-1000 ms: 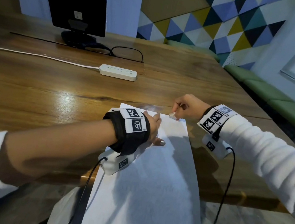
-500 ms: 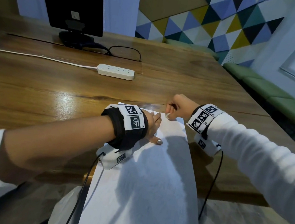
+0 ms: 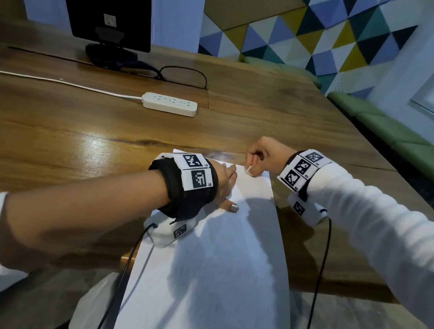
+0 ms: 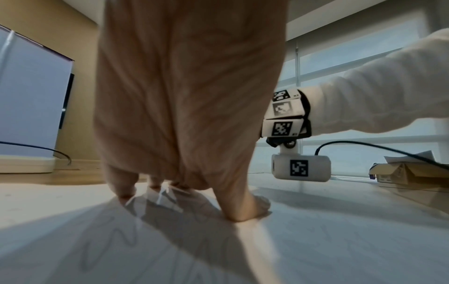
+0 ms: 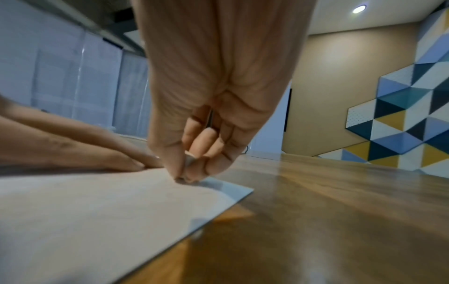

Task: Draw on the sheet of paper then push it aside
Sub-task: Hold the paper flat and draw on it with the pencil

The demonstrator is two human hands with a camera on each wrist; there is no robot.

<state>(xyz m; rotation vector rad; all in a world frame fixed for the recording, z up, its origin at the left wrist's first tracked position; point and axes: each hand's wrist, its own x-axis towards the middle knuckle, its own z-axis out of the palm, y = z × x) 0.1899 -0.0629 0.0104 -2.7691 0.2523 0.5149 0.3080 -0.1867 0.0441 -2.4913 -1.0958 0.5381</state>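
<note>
White chalk [image 3: 248,170] nearer left hand [image 3: 225,183].

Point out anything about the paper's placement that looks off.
The sheet of paper hangs well past the wooden table's near edge, only its far part resting on wood. The left hand presses that part flat.
</note>
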